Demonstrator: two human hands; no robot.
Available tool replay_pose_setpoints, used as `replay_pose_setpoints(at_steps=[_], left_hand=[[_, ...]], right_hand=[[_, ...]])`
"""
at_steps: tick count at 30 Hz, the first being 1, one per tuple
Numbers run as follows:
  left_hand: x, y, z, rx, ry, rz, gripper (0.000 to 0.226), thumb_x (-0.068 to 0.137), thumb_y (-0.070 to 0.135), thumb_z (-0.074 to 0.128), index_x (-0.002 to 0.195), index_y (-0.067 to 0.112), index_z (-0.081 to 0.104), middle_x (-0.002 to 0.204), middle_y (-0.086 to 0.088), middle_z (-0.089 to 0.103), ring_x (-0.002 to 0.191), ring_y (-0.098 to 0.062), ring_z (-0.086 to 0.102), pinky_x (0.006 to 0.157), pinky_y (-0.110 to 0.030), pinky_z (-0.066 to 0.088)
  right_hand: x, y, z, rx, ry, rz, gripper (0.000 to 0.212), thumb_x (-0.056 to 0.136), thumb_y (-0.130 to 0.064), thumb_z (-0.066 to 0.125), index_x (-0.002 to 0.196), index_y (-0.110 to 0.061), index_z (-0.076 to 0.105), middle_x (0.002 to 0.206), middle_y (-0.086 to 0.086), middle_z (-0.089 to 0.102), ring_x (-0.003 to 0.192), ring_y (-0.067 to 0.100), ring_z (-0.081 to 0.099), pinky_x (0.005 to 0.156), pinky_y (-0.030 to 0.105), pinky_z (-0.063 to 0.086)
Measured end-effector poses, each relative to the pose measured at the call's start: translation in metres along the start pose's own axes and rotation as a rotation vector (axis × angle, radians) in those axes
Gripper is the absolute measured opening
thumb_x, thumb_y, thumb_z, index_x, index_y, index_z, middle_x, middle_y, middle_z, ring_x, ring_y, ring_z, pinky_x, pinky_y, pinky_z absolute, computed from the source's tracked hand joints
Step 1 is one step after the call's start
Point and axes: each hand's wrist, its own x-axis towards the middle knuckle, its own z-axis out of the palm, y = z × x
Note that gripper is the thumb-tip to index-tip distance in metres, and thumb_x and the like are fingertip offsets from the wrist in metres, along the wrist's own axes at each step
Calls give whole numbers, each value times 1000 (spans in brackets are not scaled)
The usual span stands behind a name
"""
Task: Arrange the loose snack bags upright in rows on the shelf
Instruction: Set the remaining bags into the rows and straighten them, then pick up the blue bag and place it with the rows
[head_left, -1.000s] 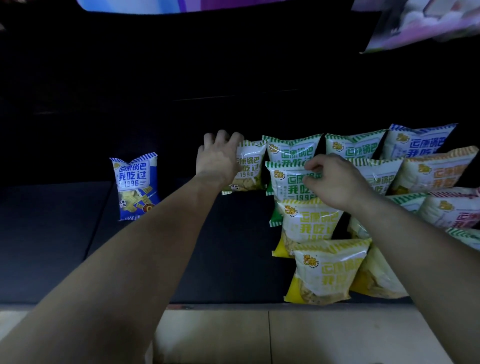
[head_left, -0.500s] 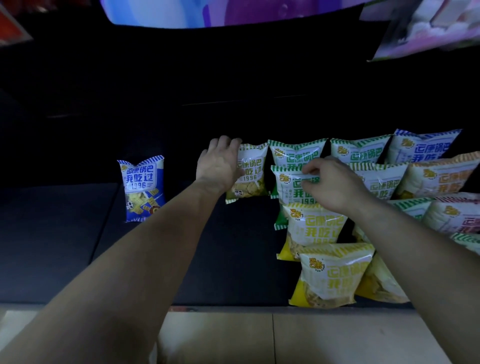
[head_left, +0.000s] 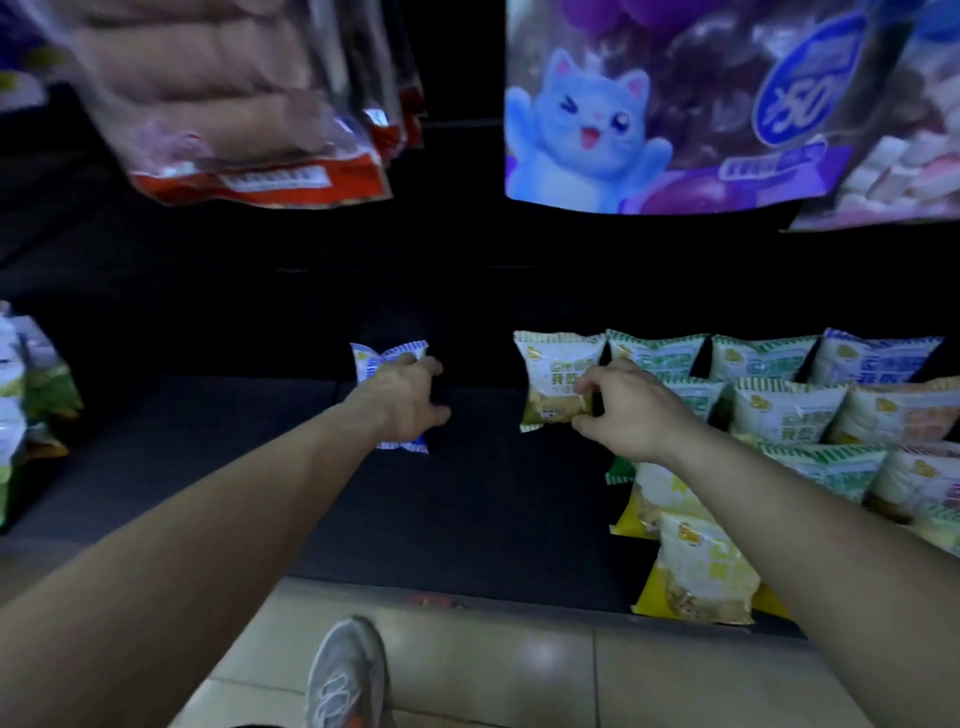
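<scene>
On the dark lower shelf (head_left: 483, 509), far left, a blurred pile of pale crinkly packets (head_left: 21, 395) sits apart. Centre-left, left hand (head_left: 408, 402) closed around a small blue-and-white foil snack bag (head_left: 389, 358), upright and alone, well apart from the rows. Right hand (head_left: 623, 410) pinches the lower edge of a white-and-olive foil snack bag (head_left: 556, 382) at the row's left end. Step: gathering the stray. Next likely calls for carrying the blue bag rightward and standing it beside that end bag.

Colours and patterns on the shelf

Shelf (head_left: 467, 509): black. Left bag (head_left: 387, 356): blue and white. Row bags (head_left: 779, 410): white, green-striped edges. Front bags (head_left: 696, 577): white and yellow. Shoe (head_left: 345, 675): grey.
</scene>
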Motion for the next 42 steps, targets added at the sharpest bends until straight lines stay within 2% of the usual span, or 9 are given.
replay_pose_setpoints(at_steps=[6,12,16,23,28,31,33,36,42], left_hand=[[-58,-93,-15,-23,43,-109,72,83,49,69,144,22,42,133,-6,48,124,-26,48,101,-43,45],[-73,-150,-8,80,17,-145,72,91,48,60,151,23,29,148,-5,36,135,-27,36,106,-44,41],[-69,-173,1,92,-7,-129,71,93,49,58,152,24,26,147,-3,35,135,-25,34,106,-42,42],[-55,-195,10,10,56,-149,69,92,48,59,150,25,29,144,0,38,133,-23,36,102,-39,43],[-53,-200,20,30,31,-151,70,92,49,58,150,24,28,141,1,38,131,-22,36,102,-41,44],[-57,-202,21,25,41,-148,70,92,49,57,150,24,27,141,1,38,131,-22,36,101,-41,45],[-60,-203,21,36,39,-150,70,92,49,56,150,24,26,141,1,38,132,-22,36,102,-41,45],[-64,-204,20,58,19,-152,70,92,50,55,150,25,26,140,2,38,131,-21,36,101,-40,45],[-72,-183,10,107,11,-86,69,94,49,54,151,24,25,142,0,36,131,-22,36,102,-39,45]], right_hand=[[13,-84,29,3,-55,-70,55,88,-42,65,138,-26,48,134,3,43,122,26,49,97,41,47],[59,-146,96,74,-134,-65,64,89,-42,65,144,-20,42,142,4,46,128,23,49,102,40,46],[104,-170,139,163,-152,-2,58,88,-45,66,135,-16,47,135,8,53,120,26,55,97,43,48],[169,-185,198,345,-91,153,72,84,-52,70,135,-11,40,132,12,52,116,32,56,90,41,49],[186,-188,216,485,-71,231,72,82,-48,74,131,-16,33,127,9,57,106,30,62,85,42,54],[186,-185,217,550,-75,220,76,82,-42,77,136,-16,30,126,5,59,110,27,62,85,39,51],[184,-182,217,549,-30,211,82,72,-48,83,133,-16,38,127,4,59,112,26,61,92,41,51],[174,-181,217,529,29,185,76,63,-50,88,122,-18,51,124,3,56,110,23,59,89,37,49],[132,-172,189,406,26,85,75,57,-46,89,115,-26,46,116,-6,64,106,20,63,87,43,54]])
